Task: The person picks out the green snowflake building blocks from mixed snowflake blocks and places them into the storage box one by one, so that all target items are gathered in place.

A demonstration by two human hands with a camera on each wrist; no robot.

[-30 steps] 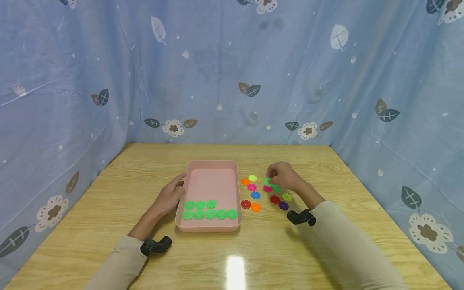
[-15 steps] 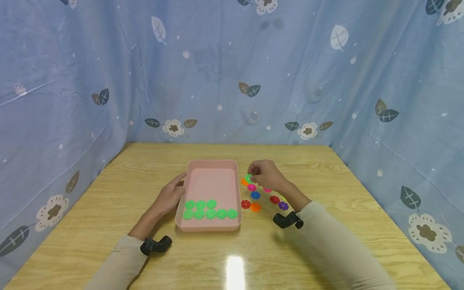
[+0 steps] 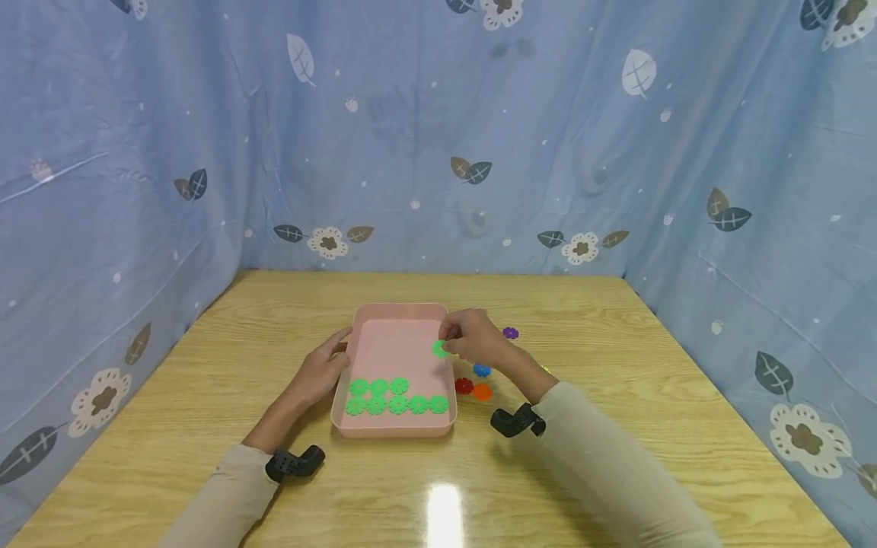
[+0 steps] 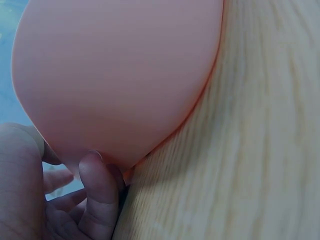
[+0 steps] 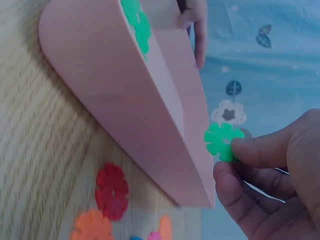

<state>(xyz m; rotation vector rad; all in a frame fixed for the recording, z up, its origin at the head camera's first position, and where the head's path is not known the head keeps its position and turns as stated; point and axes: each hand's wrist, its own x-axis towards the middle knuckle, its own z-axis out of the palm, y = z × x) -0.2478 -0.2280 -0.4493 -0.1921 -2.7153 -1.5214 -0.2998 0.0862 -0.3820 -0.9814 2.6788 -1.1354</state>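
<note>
Between the thumb and fingers of my right hand (image 3: 476, 339) is a green flower-shaped disc (image 5: 224, 142) with notched edges, pinched near the pink tray's right rim. The pink tray (image 3: 404, 346) lies on the table, with several similar green discs (image 3: 398, 405) in two rows along its near end. My left hand (image 3: 320, 373) holds the tray's left wall. In the left wrist view, its curled fingers (image 4: 97, 195) lie against the outside of that wall.
Right of the tray, loose flower discs lie on the wooden table (image 3: 384, 487): red (image 3: 464, 387), orange (image 3: 483, 392), blue (image 3: 482, 370) and purple (image 3: 510, 333). My right forearm hides others. A blue patterned curtain (image 3: 425, 137) surrounds the table.
My right hand has carried the green disc leftward from the loose discs to the tray's right rim. The left hand and the tray have stayed in place.
</note>
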